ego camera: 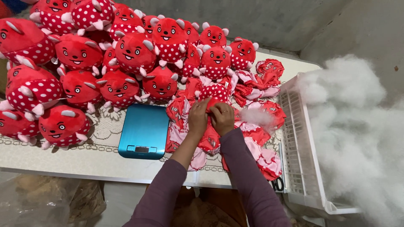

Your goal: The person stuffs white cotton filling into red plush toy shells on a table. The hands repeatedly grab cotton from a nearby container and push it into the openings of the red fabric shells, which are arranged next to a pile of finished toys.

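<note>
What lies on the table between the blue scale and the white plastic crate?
In the head view, a pile of unstuffed red toy skins, with both hands working on one.

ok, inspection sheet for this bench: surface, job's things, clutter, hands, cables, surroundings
surface: table under a pale lace-pattern cloth.
job's things: unstuffed red toy skin gripped by both hands; heap of flat red and pink skins beneath and around it; tuft of white stuffing beside the right hand.
clutter: stuffed red plush toys piled across the left and back; blue digital scale in front of them.
hands: left hand and right hand side by side, fingers closed on the skin.
cables: nothing seen.
surroundings: white plastic crate at the right edge; loose white stuffing piled beyond it; grey wall behind.
</note>
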